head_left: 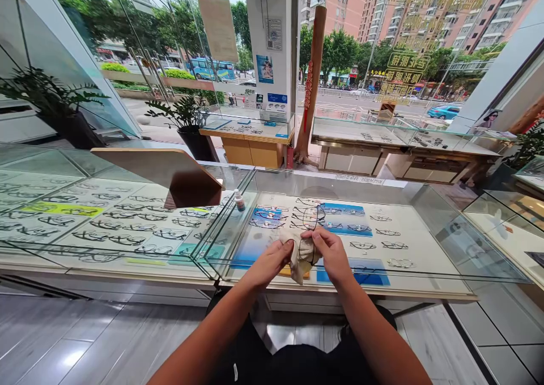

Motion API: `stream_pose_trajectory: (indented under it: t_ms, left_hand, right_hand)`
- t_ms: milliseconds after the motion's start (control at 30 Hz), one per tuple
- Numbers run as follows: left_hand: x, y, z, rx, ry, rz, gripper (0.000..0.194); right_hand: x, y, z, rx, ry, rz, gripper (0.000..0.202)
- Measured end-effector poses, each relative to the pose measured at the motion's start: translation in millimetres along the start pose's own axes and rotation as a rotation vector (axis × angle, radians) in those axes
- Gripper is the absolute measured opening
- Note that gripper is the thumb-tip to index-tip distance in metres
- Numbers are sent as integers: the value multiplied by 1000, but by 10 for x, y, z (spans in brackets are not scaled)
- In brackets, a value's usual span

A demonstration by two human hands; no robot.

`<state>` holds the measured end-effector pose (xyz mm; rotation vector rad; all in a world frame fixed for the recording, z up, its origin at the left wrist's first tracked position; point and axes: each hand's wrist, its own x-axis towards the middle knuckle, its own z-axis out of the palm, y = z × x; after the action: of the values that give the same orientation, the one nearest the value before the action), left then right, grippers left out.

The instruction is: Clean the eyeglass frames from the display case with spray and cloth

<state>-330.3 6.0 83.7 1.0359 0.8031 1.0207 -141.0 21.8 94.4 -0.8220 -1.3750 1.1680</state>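
Observation:
Above the glass display case [403,191], both hands meet around a pair of dark-framed glasses [314,253] and a beige cloth [300,260]. My left hand [274,259] is closed on the cloth, its thumb and fingers pinched together near the lens side. My right hand [332,253] pinches the frame of the glasses with thumb and index finger. The cloth lies against the glasses and hangs down between the hands. Part of the frame is hidden by the cloth and fingers.
Rows of eyeglasses [361,245] lie inside the case under the hands. A small bottle [239,200] stands on the glass to the left. Farther left is a wood-edged mirror or board [170,172]. Potted plants [187,113] and more display counters stand by the windows.

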Motion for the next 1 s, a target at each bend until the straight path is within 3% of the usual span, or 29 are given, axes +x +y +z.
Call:
stream_pose_trajectory:
  t_ms: [167, 400, 733, 833, 1000]
  left_hand:
    - [1, 8, 102, -38, -68, -7, 60]
    - [63, 36, 169, -61, -41, -35, 56]
    - [-15, 97, 240, -95, -100, -77, 80]
    - [-15, 100, 244, -157, -119, -80, 75]
    - [26, 72, 257, -113, -56, -82, 70]
  right_hand:
    - [3, 68, 56, 29, 40, 40, 38]
    - [-9, 40, 75, 9, 44, 13, 41]
    - [-3, 106, 92, 91, 80, 30, 38]
    - [4, 97, 88, 90, 82, 28, 35]
    - [15, 95, 88, 83, 104, 31, 35]
